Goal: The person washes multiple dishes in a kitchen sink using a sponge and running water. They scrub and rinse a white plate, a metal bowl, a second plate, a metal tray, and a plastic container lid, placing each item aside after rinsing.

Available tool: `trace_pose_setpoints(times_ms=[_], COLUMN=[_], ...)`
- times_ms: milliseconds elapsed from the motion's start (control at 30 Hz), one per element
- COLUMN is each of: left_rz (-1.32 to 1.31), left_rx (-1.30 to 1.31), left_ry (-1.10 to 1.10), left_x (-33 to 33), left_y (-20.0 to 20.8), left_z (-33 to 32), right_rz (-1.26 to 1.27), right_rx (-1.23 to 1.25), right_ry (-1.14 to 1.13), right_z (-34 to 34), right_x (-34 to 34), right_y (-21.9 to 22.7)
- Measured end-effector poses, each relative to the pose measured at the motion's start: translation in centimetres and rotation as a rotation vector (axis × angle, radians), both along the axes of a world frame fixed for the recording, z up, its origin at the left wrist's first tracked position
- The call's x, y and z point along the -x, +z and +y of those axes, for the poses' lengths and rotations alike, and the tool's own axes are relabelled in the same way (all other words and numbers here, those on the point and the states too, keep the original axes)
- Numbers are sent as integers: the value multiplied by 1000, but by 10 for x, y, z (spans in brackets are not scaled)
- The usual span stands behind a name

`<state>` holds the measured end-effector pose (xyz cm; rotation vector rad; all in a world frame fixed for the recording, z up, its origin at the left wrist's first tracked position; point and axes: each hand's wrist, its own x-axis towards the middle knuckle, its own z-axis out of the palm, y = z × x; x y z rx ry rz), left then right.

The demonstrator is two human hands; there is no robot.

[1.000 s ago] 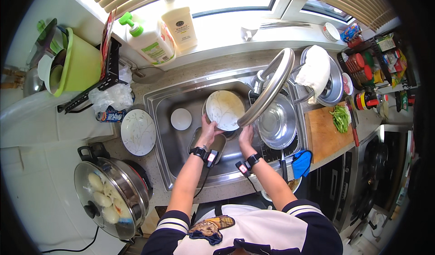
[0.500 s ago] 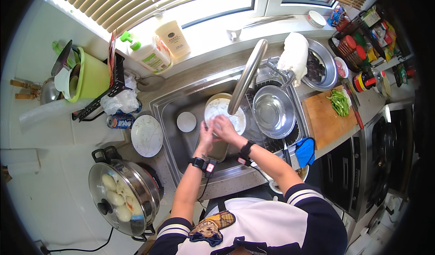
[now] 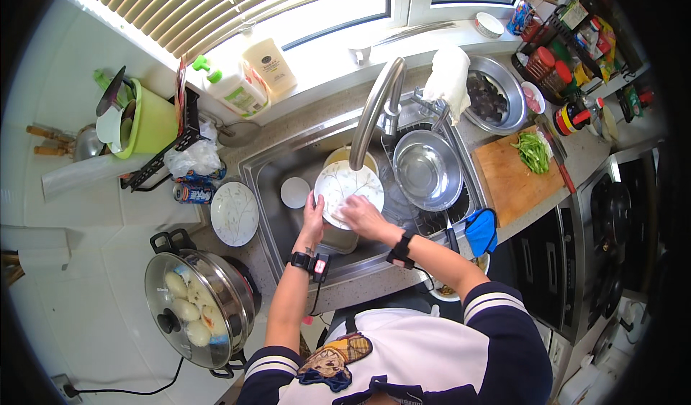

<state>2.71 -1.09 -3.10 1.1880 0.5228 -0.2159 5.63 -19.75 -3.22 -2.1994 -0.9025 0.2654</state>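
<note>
A white plate with a branch pattern (image 3: 350, 180) is held over the steel sink (image 3: 270, 178), below the curved tap (image 3: 376, 110). My left hand (image 3: 313, 220) grips the plate by its left rim, thumb up along the edge. On the plate's face, near its lower right, my right hand (image 3: 366, 218) presses with curled fingers; whatever they may hold is hidden. Behind the plate shows part of a yellowish bowl (image 3: 345, 156) in the sink. A small white round dish (image 3: 294, 192) lies to the left in the basin. Part of a rectangular container (image 3: 338, 241) shows under my hands.
Right of the basin stands a steel bowl (image 3: 428, 171). Beyond it is a cutting board (image 3: 504, 182) with chopped greens (image 3: 533, 153) and a knife (image 3: 566, 175). Another patterned plate (image 3: 235, 214) lies on the left counter, near a lidded steamer pot (image 3: 198, 304).
The plate has come slightly nearer and left, turning its face up more. My left hand has shifted to its left rim; my right hand has moved to its lower right.
</note>
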Motion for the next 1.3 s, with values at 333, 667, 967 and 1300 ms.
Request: trace_pose_setpoints(times_ms=[333, 667, 967, 1300], left_rz=[-94, 21, -93, -1], left_rx=[-50, -12, -636, -629], left_ry=[-21, 127, 58, -114], left_x=[4, 4, 5, -19], left_y=[6, -2, -7, 23], left_z=[1, -7, 24, 38], right_rz=[17, 290, -277, -507], right_rx=[-18, -222, 358, 131], right_ry=[1, -314, 71, -35], right_z=[0, 67, -38, -18], right_x=[14, 7, 19, 45], right_y=[12, -15, 18, 10])
